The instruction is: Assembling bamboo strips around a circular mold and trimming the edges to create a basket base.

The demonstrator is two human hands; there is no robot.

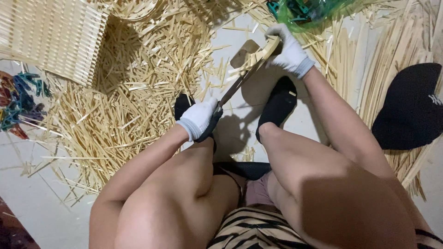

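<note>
Left hand (199,118), white-gloved, was clenched tight round the dark handle of a knife (232,91). Blade ran up-right to a curved bamboo strip (259,54). Right hand (289,50), gloved too, had fingers curled shut over the strip's top end, above the floor (240,115) between two black-socked feet. Loose bamboo slivers (120,106) lay left, woven panel (50,37) top-left, black cap (410,108) right, green bag (309,11) up top.
</note>
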